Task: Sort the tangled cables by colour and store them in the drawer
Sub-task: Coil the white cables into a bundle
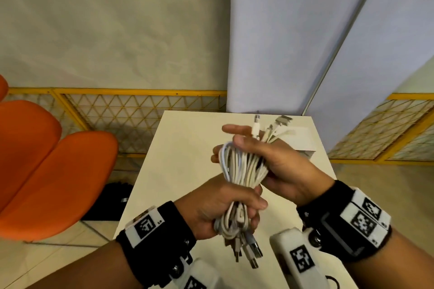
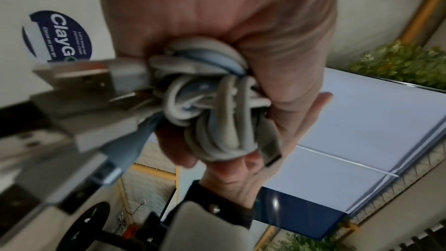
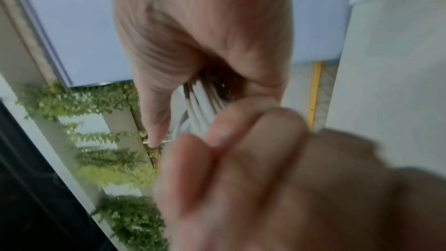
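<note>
A bundle of white cables [image 1: 239, 171], folded into one thick hank, is held in the air above the bench [image 1: 178, 148], between both hands and close to the person's chest. Its long axis runs near and far: USB plugs [image 1: 249, 253] hang from the near end, and smaller connectors [image 1: 272, 128] fan out from the far end. All strands look white or pale grey, with one faintly blue.

The left hand [image 1: 220, 209] wraps the near part of the bundle in a closed fist. The right hand [image 1: 270, 162] curls around the far part just beyond it, thumb across the top, one finger extended. The two hands almost touch. The left wrist view shows the coils packed tight inside that fist; the right wrist view is blurred and shows little of the cables.

No drawer can be made out with certainty. A white box [image 1: 303, 145] sits on the bench beyond the bundle, to its right; whether it is the drawer, I cannot tell. If it is, the bundle's far end and the right hand lie nearer to it.

The bench is pale and smooth. Left of the bundle stand orange chairs [image 1: 47, 171]. Beyond it run a yellow mesh fence [image 1: 131, 110], a beige wall and pale blue panels [image 1: 281, 42].
</note>
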`<action>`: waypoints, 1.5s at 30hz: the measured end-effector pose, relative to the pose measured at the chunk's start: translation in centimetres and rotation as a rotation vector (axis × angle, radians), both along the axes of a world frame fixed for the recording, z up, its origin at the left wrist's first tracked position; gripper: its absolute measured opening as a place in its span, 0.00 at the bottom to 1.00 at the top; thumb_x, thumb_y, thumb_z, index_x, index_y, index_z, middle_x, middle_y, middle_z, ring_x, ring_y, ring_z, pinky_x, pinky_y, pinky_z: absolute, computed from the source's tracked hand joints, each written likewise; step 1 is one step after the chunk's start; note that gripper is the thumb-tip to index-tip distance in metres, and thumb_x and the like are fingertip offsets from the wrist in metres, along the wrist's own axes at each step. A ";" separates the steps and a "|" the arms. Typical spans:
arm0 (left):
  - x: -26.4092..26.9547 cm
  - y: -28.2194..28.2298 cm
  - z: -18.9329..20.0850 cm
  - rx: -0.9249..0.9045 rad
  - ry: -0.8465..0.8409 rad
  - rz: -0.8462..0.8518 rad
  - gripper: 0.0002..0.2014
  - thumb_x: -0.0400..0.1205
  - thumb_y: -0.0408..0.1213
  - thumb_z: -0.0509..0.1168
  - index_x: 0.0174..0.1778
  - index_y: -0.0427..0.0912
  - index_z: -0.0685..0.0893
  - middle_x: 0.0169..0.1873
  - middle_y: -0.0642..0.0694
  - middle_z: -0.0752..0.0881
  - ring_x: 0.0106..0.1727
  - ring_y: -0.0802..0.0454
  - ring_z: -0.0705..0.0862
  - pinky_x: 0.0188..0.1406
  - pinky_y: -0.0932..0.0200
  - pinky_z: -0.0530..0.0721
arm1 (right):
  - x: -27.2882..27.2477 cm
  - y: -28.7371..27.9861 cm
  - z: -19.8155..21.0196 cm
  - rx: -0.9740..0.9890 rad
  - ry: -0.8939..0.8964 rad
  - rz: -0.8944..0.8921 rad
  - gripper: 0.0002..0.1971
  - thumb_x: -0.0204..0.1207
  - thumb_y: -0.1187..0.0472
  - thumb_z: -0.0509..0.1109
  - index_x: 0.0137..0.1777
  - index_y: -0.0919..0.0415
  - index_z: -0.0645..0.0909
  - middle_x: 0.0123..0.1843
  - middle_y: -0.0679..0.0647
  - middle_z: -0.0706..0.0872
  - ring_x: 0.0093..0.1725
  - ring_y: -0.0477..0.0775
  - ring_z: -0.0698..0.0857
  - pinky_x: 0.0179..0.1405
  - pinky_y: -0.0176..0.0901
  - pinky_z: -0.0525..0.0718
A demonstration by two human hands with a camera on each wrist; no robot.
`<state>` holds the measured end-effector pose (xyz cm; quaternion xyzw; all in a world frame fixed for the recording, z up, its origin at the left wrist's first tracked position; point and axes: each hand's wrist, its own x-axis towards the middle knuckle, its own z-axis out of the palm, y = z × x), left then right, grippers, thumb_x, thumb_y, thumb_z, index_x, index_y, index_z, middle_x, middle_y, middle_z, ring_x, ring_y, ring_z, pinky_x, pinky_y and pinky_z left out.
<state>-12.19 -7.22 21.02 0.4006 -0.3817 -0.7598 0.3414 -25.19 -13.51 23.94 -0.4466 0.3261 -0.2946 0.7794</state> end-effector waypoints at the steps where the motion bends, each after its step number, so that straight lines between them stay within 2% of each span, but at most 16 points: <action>1: 0.1 0.1 0.1 -0.002 -0.025 -0.040 0.09 0.69 0.26 0.70 0.28 0.40 0.77 0.20 0.45 0.77 0.22 0.50 0.81 0.29 0.59 0.80 | 0.0 -0.1 0.1 0.059 -0.083 0.013 0.25 0.69 0.64 0.75 0.68 0.64 0.81 0.51 0.68 0.90 0.50 0.65 0.90 0.53 0.55 0.89; 4: 0.8 0.2 0.4 0.040 -0.073 -0.135 0.09 0.70 0.26 0.69 0.26 0.41 0.78 0.19 0.46 0.77 0.19 0.52 0.78 0.27 0.59 0.77 | -0.1 0.0 1.1 -0.032 -0.016 0.152 0.22 0.68 0.69 0.75 0.63 0.65 0.84 0.50 0.66 0.90 0.50 0.66 0.91 0.51 0.54 0.90; 7: 1.0 0.5 0.7 0.129 -0.120 -0.215 0.12 0.69 0.28 0.70 0.22 0.44 0.77 0.18 0.47 0.74 0.18 0.54 0.73 0.25 0.62 0.75 | -0.1 0.3 1.8 -0.258 0.188 0.208 0.17 0.65 0.68 0.80 0.56 0.64 0.88 0.51 0.68 0.90 0.53 0.69 0.91 0.57 0.60 0.89; 11: 0.8 0.7 1.0 0.227 -0.140 -0.223 0.12 0.68 0.29 0.70 0.20 0.43 0.77 0.15 0.47 0.73 0.15 0.54 0.71 0.22 0.63 0.73 | 0.6 1.1 2.3 -0.525 0.387 0.076 0.07 0.66 0.65 0.84 0.40 0.65 0.88 0.39 0.63 0.91 0.43 0.68 0.91 0.51 0.62 0.89; 17: -0.1 1.0 0.6 0.171 -0.166 -0.107 0.10 0.67 0.27 0.73 0.22 0.42 0.82 0.18 0.44 0.77 0.16 0.52 0.73 0.21 0.61 0.76 | 1.4 1.1 1.5 -0.519 0.459 -0.146 0.14 0.69 0.63 0.82 0.30 0.69 0.81 0.27 0.66 0.85 0.29 0.67 0.86 0.38 0.58 0.89; 20: -0.5 0.8 0.9 0.074 -0.204 -0.023 0.04 0.71 0.24 0.74 0.35 0.33 0.85 0.24 0.41 0.81 0.21 0.48 0.79 0.26 0.59 0.81 | 1.6 0.5 1.0 -0.452 0.498 -0.256 0.14 0.70 0.65 0.80 0.29 0.69 0.80 0.23 0.62 0.82 0.24 0.52 0.80 0.32 0.48 0.83; 22: -0.4 0.7 0.5 -0.034 -0.293 -0.004 0.16 0.66 0.29 0.76 0.49 0.30 0.84 0.32 0.40 0.83 0.32 0.46 0.82 0.35 0.56 0.82 | 1.6 -0.2 0.7 -0.414 0.531 -0.328 0.13 0.69 0.64 0.80 0.28 0.66 0.80 0.22 0.56 0.82 0.23 0.50 0.79 0.31 0.45 0.81; 24: -0.3 0.8 0.4 -0.104 -0.395 -0.020 0.22 0.65 0.31 0.78 0.53 0.28 0.82 0.35 0.41 0.82 0.36 0.48 0.82 0.37 0.55 0.81 | 1.4 -0.8 0.3 -0.382 0.547 -0.400 0.13 0.68 0.64 0.80 0.27 0.64 0.80 0.23 0.55 0.81 0.24 0.51 0.79 0.31 0.44 0.80; 29: 0.2 0.8 0.4 -0.131 -0.451 -0.074 0.17 0.69 0.25 0.73 0.52 0.24 0.79 0.37 0.35 0.80 0.29 0.43 0.83 0.38 0.47 0.86 | 1.3 -1.2 -0.1 -0.323 0.499 -0.434 0.12 0.67 0.65 0.80 0.29 0.65 0.80 0.26 0.61 0.81 0.25 0.56 0.80 0.32 0.47 0.81; 32: 0.5 0.6 0.1 -0.102 -0.448 -0.093 0.07 0.72 0.23 0.69 0.44 0.29 0.81 0.35 0.34 0.77 0.28 0.41 0.78 0.33 0.52 0.86 | 1.1 -1.2 -0.5 -0.259 0.444 -0.362 0.12 0.69 0.62 0.81 0.32 0.66 0.80 0.28 0.62 0.81 0.28 0.57 0.80 0.36 0.51 0.82; 35: 0.9 0.7 -0.7 -0.053 -0.433 -0.080 0.05 0.69 0.26 0.67 0.38 0.34 0.80 0.29 0.35 0.75 0.22 0.44 0.75 0.32 0.53 0.84 | 0.5 -1.0 -1.0 -0.203 0.386 -0.235 0.14 0.72 0.57 0.80 0.36 0.64 0.80 0.33 0.63 0.81 0.34 0.59 0.80 0.40 0.52 0.80; 38: 1.4 0.8 -1.1 0.029 -0.322 -0.033 0.04 0.66 0.25 0.65 0.31 0.36 0.77 0.23 0.39 0.72 0.18 0.47 0.66 0.30 0.53 0.82 | -0.8 -0.6 -0.6 -0.136 0.326 -0.090 0.16 0.75 0.48 0.75 0.48 0.63 0.86 0.41 0.59 0.87 0.42 0.55 0.85 0.46 0.45 0.84; 40: 2.1 0.6 -1.2 0.099 -0.226 0.001 0.06 0.65 0.25 0.64 0.27 0.39 0.77 0.22 0.40 0.71 0.17 0.49 0.64 0.30 0.53 0.82 | -2.3 -0.7 -0.3 -0.104 0.316 0.023 0.27 0.72 0.38 0.72 0.57 0.62 0.87 0.54 0.56 0.91 0.53 0.51 0.88 0.60 0.46 0.85; 42: 3.0 0.2 -1.4 0.190 -0.134 0.025 0.06 0.65 0.27 0.65 0.30 0.40 0.75 0.22 0.42 0.71 0.17 0.51 0.64 0.31 0.54 0.81 | -4.1 -0.9 -0.1 -0.175 0.499 0.127 0.43 0.59 0.23 0.73 0.68 0.52 0.83 0.62 0.48 0.90 0.62 0.46 0.87 0.71 0.52 0.81; 44: 3.8 -0.2 -1.7 0.290 -0.054 0.035 0.08 0.64 0.28 0.65 0.34 0.41 0.73 0.22 0.45 0.71 0.17 0.53 0.65 0.30 0.55 0.81 | -5.4 -0.8 0.3 -0.372 0.867 0.233 0.55 0.44 0.15 0.73 0.72 0.42 0.76 0.62 0.39 0.87 0.61 0.41 0.86 0.69 0.49 0.82; 45: 4.0 -0.4 -1.9 0.328 -0.021 0.039 0.08 0.64 0.28 0.65 0.34 0.41 0.73 0.22 0.45 0.71 0.17 0.53 0.65 0.30 0.55 0.82 | -5.7 -0.6 0.4 -0.491 1.039 0.273 0.56 0.43 0.16 0.73 0.74 0.39 0.72 0.62 0.35 0.84 0.61 0.38 0.84 0.67 0.47 0.82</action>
